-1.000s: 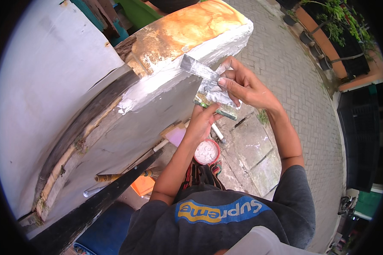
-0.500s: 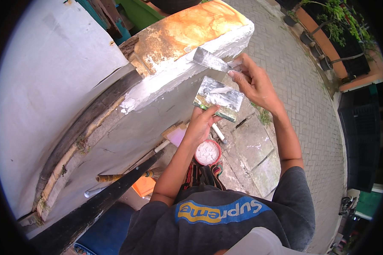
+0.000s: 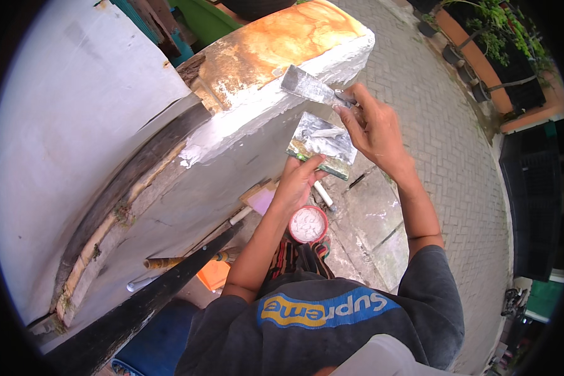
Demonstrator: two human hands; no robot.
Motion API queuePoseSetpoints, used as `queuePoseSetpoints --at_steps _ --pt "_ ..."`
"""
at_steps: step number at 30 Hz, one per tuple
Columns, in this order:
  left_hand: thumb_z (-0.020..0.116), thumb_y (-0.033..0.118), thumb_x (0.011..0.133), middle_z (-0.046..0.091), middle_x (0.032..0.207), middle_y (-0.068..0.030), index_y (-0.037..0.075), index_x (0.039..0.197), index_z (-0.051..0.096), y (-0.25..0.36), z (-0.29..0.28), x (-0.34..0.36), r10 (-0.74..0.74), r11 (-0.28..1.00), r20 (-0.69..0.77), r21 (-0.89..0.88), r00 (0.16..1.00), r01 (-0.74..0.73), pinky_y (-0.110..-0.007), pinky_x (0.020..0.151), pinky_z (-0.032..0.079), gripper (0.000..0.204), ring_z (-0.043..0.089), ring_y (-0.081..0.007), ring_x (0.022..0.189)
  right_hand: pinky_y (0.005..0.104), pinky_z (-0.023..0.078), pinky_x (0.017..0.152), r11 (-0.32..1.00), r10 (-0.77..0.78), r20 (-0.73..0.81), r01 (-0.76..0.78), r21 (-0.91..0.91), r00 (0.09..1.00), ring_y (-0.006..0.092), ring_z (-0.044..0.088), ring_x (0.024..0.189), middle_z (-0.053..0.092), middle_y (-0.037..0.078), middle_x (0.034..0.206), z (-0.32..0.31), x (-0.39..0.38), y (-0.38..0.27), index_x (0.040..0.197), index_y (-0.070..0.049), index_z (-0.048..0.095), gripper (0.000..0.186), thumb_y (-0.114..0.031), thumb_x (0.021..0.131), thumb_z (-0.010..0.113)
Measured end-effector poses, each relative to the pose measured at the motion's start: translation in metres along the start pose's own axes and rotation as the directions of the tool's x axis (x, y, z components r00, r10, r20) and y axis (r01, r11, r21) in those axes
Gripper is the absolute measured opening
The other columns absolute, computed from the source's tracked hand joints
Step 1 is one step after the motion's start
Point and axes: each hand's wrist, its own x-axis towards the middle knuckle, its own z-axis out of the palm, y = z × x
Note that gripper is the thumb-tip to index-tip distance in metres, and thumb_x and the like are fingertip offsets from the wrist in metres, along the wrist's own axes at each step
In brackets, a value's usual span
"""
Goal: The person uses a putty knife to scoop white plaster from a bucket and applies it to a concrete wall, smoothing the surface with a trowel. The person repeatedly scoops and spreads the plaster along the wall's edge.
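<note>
My right hand (image 3: 375,128) is closed on the handle of a putty knife (image 3: 307,86), whose wide, white-smeared blade points left across the edge of a low wall (image 3: 276,59). Fresh white filler (image 3: 232,119) coats the wall's upper edge, beside an orange-stained top. Below the knife, my left hand (image 3: 301,178) grips the near edge of a flat, square filler board (image 3: 326,141); its thumb lies on top. A lump of white paste (image 3: 329,133) sits on that board. Whether the blade touches the wall cannot be made out.
A red tub of white filler (image 3: 308,224) stands on the paving below my hands. A dark pole (image 3: 163,285) slants up from the lower left, near an orange object (image 3: 213,274). Potted plants (image 3: 480,92) line the far right side of the brick lane (image 3: 445,156).
My right hand and the putty knife have shifted slightly, with the blade a little farther up and left. The filler board stays nearly in place in my left hand.
</note>
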Motion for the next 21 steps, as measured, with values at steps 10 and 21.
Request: queuePoseSetpoints --at_steps 10,21 --pt "0.058 0.005 0.087 0.06 0.11 -0.0059 0.003 0.118 0.051 -0.003 0.003 0.001 0.005 1.0 -0.03 -0.007 1.0 -0.005 -0.03 0.076 0.052 0.032 0.06 -0.0145 0.097 0.0422 0.045 0.057 0.998 0.02 0.013 -0.021 0.058 1.0 0.037 0.061 0.066 0.06 0.018 0.069 0.001 -0.005 -0.005 0.105 -0.005 0.053 0.025 -0.013 0.084 0.063" --pt "0.058 0.004 0.087 0.06 0.111 -0.007 0.002 0.119 0.05 -0.004 0.0 0.001 -0.015 1.0 0.015 0.008 1.0 0.015 -0.032 0.077 0.053 0.033 0.06 -0.0158 0.099 0.03 0.034 0.045 0.994 -0.11 -0.145 0.106 -0.036 0.983 0.0177 0.042 0.044 0.047 0.01 0.056 0.008 0.0 -0.001 0.096 -0.003 0.054 0.017 -0.01 0.085 0.065"
